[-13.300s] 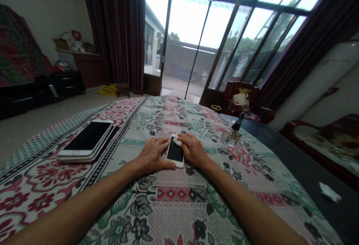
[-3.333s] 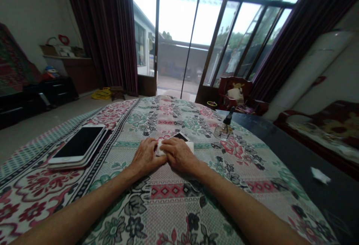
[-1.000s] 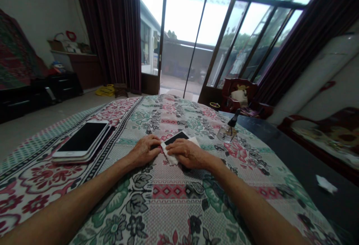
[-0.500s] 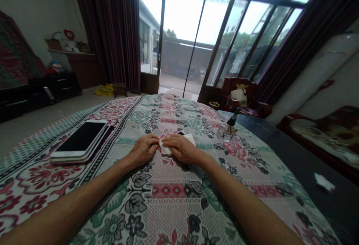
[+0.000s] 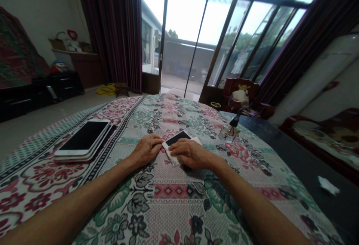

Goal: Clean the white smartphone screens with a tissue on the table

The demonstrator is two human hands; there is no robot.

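A phone with a white front and a dark screen [image 5: 176,137] lies on the patterned tablecloth in front of me. My left hand [image 5: 146,149] grips its left corner, fingers bent and pressed together. Over its lower part, my right hand [image 5: 191,154] presses a white tissue [image 5: 171,159] with curled fingers. The palm hides much of the phone and tissue. A white piece also shows past the phone's right side, behind the right hand.
To the left is a stack of white-framed devices [image 5: 84,137]. A clear glass bottle with a black top [image 5: 229,132] stands at the right. A crumpled white tissue [image 5: 328,186] lies on the dark surface beyond the tablecloth [image 5: 171,215].
My right hand has slid down and right with the tissue, uncovering more of the dark screen. My left hand stays by the phone's left corner. The view has shifted slightly.
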